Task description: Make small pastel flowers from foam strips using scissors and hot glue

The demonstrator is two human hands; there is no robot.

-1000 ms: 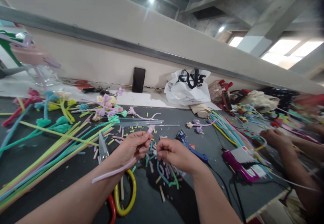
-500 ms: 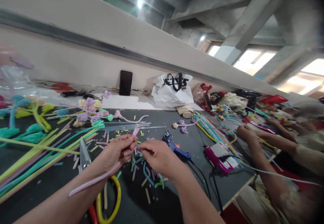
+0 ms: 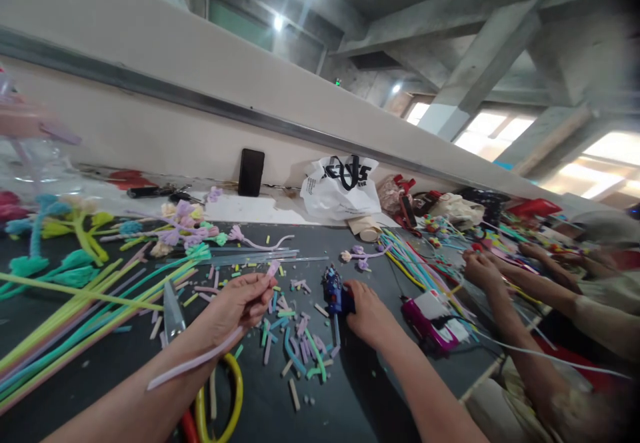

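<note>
Head view: several fluffy flowers [image 3: 185, 226] and a small lilac sprig [image 3: 359, 256] are laid out on the dark table [image 3: 350, 399], apparently finished, while the lilac strip [image 3: 195, 361] at the left hand [image 3: 247, 299] is judged to be at an early stage, since only a small pale tip [image 3: 273, 268] is shown above the fingers and no full bloom is seen on it. Much material seems left unworked: long strips [image 3: 95, 319] are bundled at the left, and short cut pieces [image 3: 303, 346] are scattered between the hands. The tip is pinched between the left thumb and forefinger, with the other fingers curled in; the strip is trailed back over the forearm. Whether tip and strip are joined cannot be told, as the middle is hidden by the hand. The blue glue gun [image 3: 344, 301] is gripped by the right hand [image 3: 369, 314], its fingers bent around it; their tips are hidden. Scissors [image 3: 174, 313] are partly covered by the left forearm.
</note>
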